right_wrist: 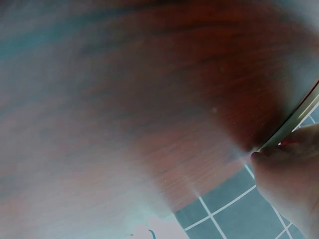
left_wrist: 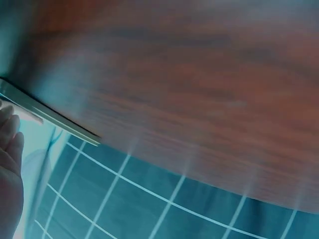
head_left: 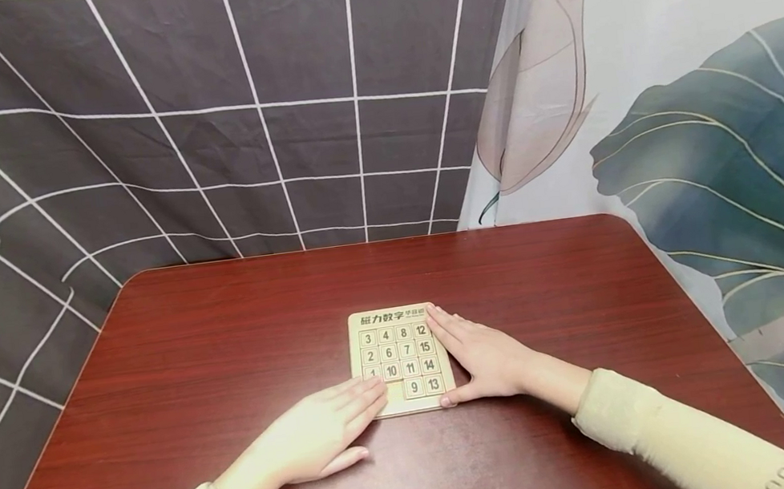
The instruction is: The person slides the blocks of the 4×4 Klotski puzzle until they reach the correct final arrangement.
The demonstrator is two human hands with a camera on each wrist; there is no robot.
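A pale sliding number puzzle (head_left: 411, 408) lies flat on the table, with Chinese lettering along its top edge. Its number tiles (head_left: 407, 350) stand in rows; the bottom row shows a bare slot left of the 9 and 13. My left hand (head_left: 319, 430) rests its straight fingers over the lower left corner, hiding that corner cell and part of tile 1. Along the right edge, my right hand (head_left: 488, 358) lays straight fingers near the top corner, its thumb touching the lower right corner. Both wrist views catch only the board's thin edge (left_wrist: 50, 114) and part of a hand.
The reddish-brown wooden table (head_left: 226, 320) extends around the puzzle on all sides. Behind it hangs a dark grey cloth (head_left: 298, 53) with a white grid. A pale curtain (head_left: 628, 24) with large leaf and flower prints hangs at the right.
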